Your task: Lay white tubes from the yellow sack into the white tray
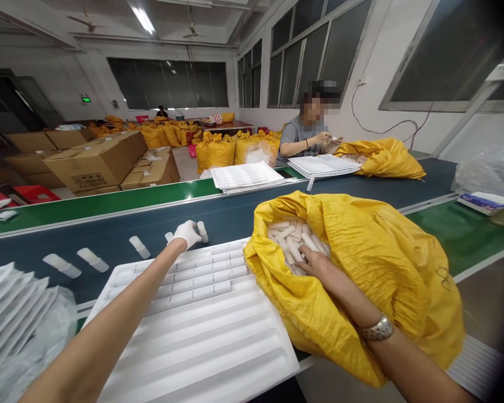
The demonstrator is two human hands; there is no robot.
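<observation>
My left hand [187,235], in a white glove, is over the near edge of the belt with its fingertips closed on a small white tube [202,232]. Beneath that forearm lies a white moulded tray [235,347], its far grooves filled with rows of white tubes [210,277] and its near grooves bare. My bare right hand [321,266] reaches into a yellow woven sack [386,252] among many loose white tubes [289,238]. Its fingers look apart, and their tips are partly hidden by the tubes.
Several white tubes [93,259] lie along the dark conveyor belt [117,226]. Stacked white trays [8,319] in clear plastic stand at left. Across the belt, a person [304,131] works beside another yellow sack [386,159] and trays [247,176]. Cardboard boxes [92,162] stand behind.
</observation>
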